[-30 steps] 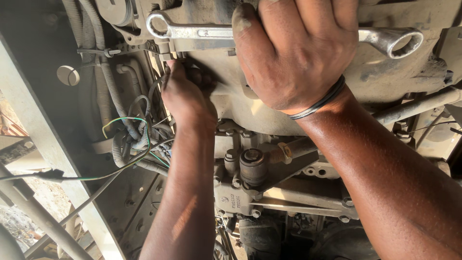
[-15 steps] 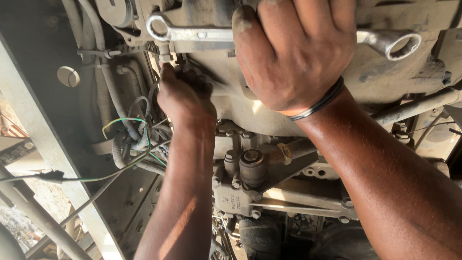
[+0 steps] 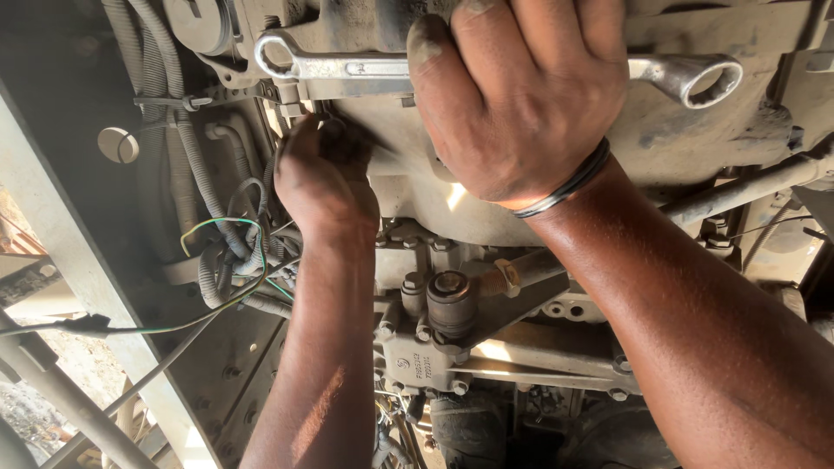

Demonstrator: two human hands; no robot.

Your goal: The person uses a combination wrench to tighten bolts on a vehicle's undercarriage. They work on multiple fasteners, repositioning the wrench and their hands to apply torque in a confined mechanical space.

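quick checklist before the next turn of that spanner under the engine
1. Right hand wrapped round the combination spanner shank: ok.
2. Spanner's open end at the fastener by the sump's edge: cannot tell whether it is seated, the left hand hides it.
3. Left hand closed at the fastener below the open end: ok, though what its fingers hold is hidden.
4. Ring end free of other parts: ok.
5. Green and yellow wires apart from the spanner: ok, beside the left wrist.
6. Bangle on the right wrist near a snag: cannot tell.
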